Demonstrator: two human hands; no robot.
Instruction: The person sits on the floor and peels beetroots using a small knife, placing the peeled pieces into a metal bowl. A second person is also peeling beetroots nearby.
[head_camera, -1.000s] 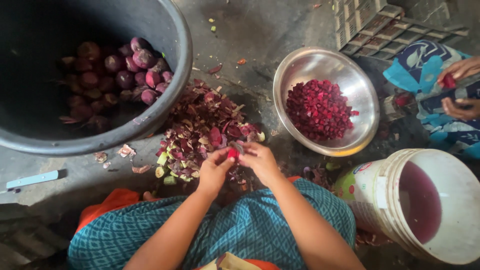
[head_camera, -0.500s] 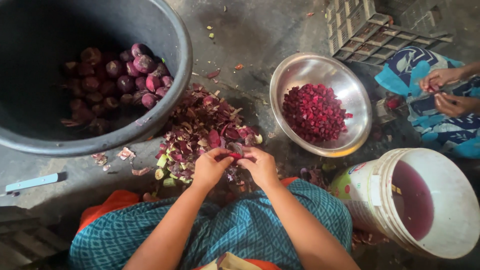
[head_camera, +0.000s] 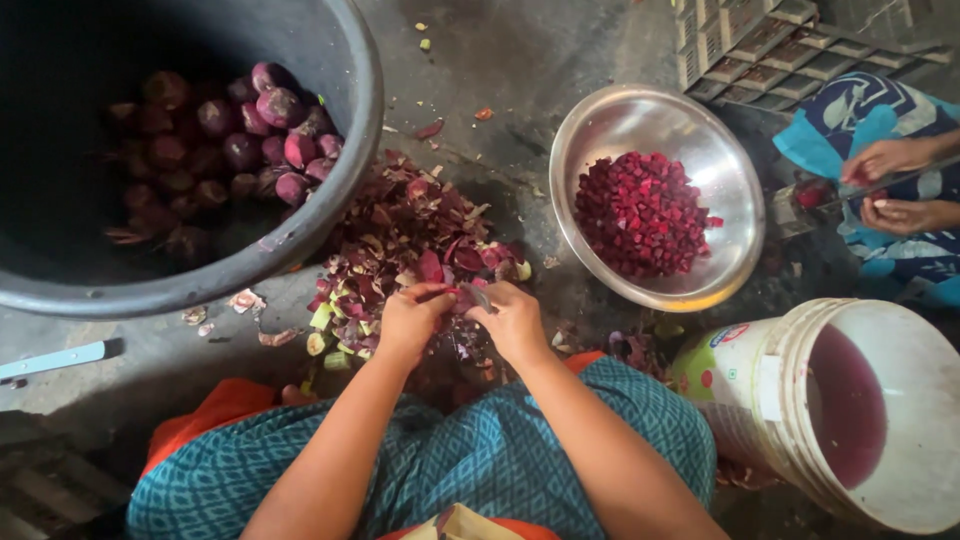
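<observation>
My left hand (head_camera: 408, 322) and my right hand (head_camera: 514, 320) meet over a heap of purple and green peelings (head_camera: 400, 240) on the floor. Between them sits a small red-purple root piece (head_camera: 452, 298), gripped by the left fingers. My right hand holds a small knife (head_camera: 478, 296) whose blade lies against that piece. Much of the piece is hidden by my fingers. A steel bowl (head_camera: 610, 130) of diced red-purple cubes (head_camera: 640, 212) stands to the right of the heap.
A big black tub (head_camera: 340, 150) with whole purple roots (head_camera: 240, 130) fills the upper left. A white bucket (head_camera: 790, 400) of purple liquid stands at lower right. Another person's hands (head_camera: 890, 185) work at the right edge. A grey crate (head_camera: 790, 40) lies beyond.
My hands stay together over the peelings, shifting slightly while working the piece. The view has drifted a little; the other person's hands moved slightly at the right edge.
</observation>
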